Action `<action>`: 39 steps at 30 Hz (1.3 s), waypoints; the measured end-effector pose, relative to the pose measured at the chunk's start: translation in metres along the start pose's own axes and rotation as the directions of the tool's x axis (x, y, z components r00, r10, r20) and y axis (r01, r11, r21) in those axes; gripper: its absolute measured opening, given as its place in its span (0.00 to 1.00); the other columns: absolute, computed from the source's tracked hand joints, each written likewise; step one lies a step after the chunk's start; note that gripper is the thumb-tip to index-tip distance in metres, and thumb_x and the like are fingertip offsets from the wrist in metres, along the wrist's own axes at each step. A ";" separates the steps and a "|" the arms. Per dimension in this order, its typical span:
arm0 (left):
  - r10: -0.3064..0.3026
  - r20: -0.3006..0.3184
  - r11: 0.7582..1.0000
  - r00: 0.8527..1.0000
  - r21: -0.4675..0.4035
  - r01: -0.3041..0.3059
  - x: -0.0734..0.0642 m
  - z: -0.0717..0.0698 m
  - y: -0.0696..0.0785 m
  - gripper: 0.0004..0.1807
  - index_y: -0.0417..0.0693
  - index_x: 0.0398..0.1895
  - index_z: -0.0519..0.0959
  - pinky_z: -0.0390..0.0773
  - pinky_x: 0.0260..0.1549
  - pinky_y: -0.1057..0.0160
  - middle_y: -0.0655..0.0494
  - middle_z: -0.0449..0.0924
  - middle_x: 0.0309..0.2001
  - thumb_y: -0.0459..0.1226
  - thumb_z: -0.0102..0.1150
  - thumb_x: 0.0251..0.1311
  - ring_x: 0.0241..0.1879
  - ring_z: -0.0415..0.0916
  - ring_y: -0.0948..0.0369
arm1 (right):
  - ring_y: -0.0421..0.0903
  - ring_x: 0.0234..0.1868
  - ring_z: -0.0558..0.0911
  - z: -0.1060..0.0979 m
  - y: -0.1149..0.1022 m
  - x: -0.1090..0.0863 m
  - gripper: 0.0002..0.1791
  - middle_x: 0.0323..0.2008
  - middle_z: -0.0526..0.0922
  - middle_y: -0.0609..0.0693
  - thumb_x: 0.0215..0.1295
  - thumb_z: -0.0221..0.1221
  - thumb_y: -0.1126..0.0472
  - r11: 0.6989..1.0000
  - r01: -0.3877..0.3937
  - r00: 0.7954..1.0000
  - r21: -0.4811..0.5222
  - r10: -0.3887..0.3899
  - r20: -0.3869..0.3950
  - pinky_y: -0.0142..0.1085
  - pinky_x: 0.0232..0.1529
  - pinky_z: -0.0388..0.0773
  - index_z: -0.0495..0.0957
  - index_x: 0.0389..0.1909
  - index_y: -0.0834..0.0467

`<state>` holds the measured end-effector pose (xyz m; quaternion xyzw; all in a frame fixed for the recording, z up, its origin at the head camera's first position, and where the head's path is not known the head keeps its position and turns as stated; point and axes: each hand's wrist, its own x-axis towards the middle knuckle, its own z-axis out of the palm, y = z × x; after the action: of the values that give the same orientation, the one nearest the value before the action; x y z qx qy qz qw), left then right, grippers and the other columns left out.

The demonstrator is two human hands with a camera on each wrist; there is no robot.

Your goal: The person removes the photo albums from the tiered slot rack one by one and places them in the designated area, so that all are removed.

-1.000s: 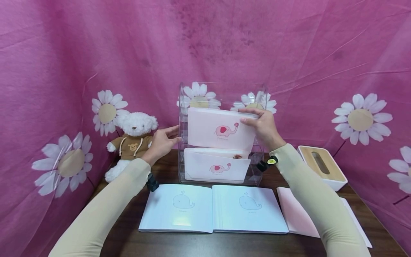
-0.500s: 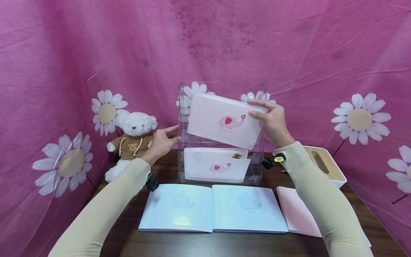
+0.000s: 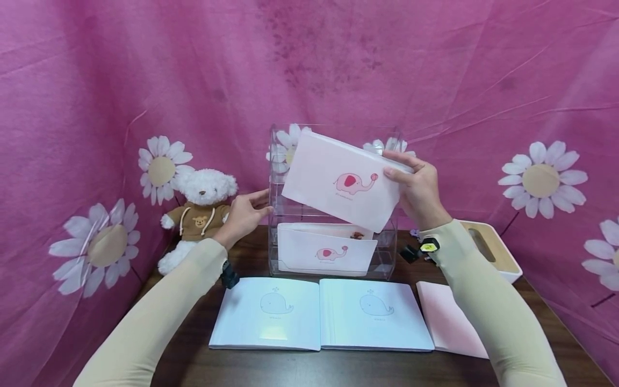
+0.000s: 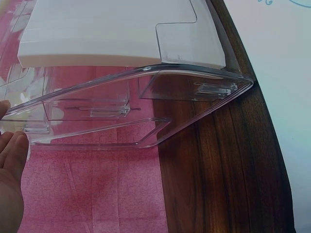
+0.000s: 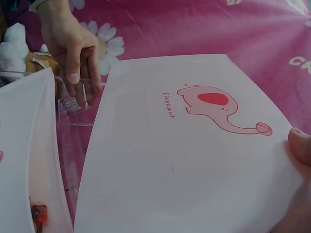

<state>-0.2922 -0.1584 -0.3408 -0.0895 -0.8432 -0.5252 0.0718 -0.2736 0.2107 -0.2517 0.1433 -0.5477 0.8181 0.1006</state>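
A pale pink notebook (image 3: 344, 180) with an elephant drawn on its cover hangs tilted before a clear acrylic rack (image 3: 333, 129), its right end lower. My right hand (image 3: 419, 188) pinches it at the upper right corner, thumb on the cover and fingers behind. Against the rack's left side rests my left hand (image 3: 245, 214), fingers extended; the right wrist view shows those fingers (image 5: 90, 80) straight at the clear panel. Another elephant notebook (image 3: 324, 255) stands in the rack's lowest tier, its cover leaning forward from a page with a small reddish-brown picture.
Two white whale notebooks (image 3: 266, 333) (image 3: 377, 336) lie side by side in front of the rack. A pink notebook (image 3: 450, 322) lies right of them, partly under my right sleeve. A teddy bear (image 3: 204, 188) sits left; a wood-topped tissue box (image 3: 488, 244) stands right.
My right hand has lifted the elephant notebook up and to the right, away from the one in the lowest tier, and tilted it clockwise. The left hand stays at the rack.
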 end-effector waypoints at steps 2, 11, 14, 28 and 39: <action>-0.002 0.003 1.000 1.000 0.005 0.002 0.000 0.000 0.000 0.31 0.49 0.71 0.73 0.74 0.26 0.73 0.45 0.83 0.60 0.33 0.67 0.64 0.57 0.83 0.55 | 0.45 0.36 0.90 -0.002 0.000 -0.002 0.17 0.44 0.86 0.52 0.58 0.67 0.76 1.000 -0.011 1.000 0.002 0.011 0.009 0.38 0.36 0.88 0.88 0.48 0.60; -0.004 0.005 1.000 1.000 0.010 0.004 -0.001 0.000 0.000 0.31 0.49 0.71 0.72 0.73 0.26 0.73 0.45 0.83 0.60 0.33 0.66 0.64 0.57 0.83 0.55 | 0.44 0.36 0.91 -0.010 0.005 -0.014 0.16 0.43 0.90 0.49 0.61 0.63 0.77 0.998 -0.054 0.997 0.020 0.053 0.049 0.37 0.36 0.88 0.88 0.45 0.58; -0.002 0.002 1.000 1.000 0.010 0.002 -0.001 0.000 0.000 0.31 0.49 0.71 0.72 0.75 0.29 0.74 0.45 0.83 0.60 0.33 0.66 0.64 0.58 0.83 0.53 | 0.44 0.35 0.91 -0.012 0.005 -0.020 0.16 0.39 0.90 0.50 0.62 0.62 0.77 0.997 -0.081 0.995 0.010 0.080 0.059 0.37 0.35 0.88 0.88 0.45 0.56; -0.010 0.003 1.000 1.000 0.028 0.010 0.001 0.001 -0.002 0.31 0.50 0.71 0.72 0.84 0.50 0.62 0.47 0.83 0.61 0.34 0.66 0.65 0.61 0.81 0.54 | 0.42 0.38 0.91 -0.021 0.012 -0.050 0.17 0.39 0.91 0.47 0.66 0.61 0.74 0.982 -0.153 0.979 -0.113 0.166 0.117 0.37 0.38 0.88 0.87 0.50 0.53; -0.001 0.002 1.000 1.000 0.026 0.001 0.001 0.000 -0.001 0.31 0.50 0.72 0.72 0.76 0.32 0.74 0.46 0.83 0.61 0.34 0.66 0.64 0.60 0.81 0.54 | 0.44 0.39 0.91 -0.025 0.017 -0.077 0.19 0.39 0.92 0.48 0.68 0.57 0.76 0.974 -0.216 0.962 -0.067 0.224 0.159 0.37 0.39 0.88 0.87 0.49 0.53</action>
<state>-0.2931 -0.1589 -0.3411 -0.0887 -0.8500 -0.5143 0.0716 -0.2095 0.2264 -0.3019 0.1465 -0.5864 0.7960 -0.0331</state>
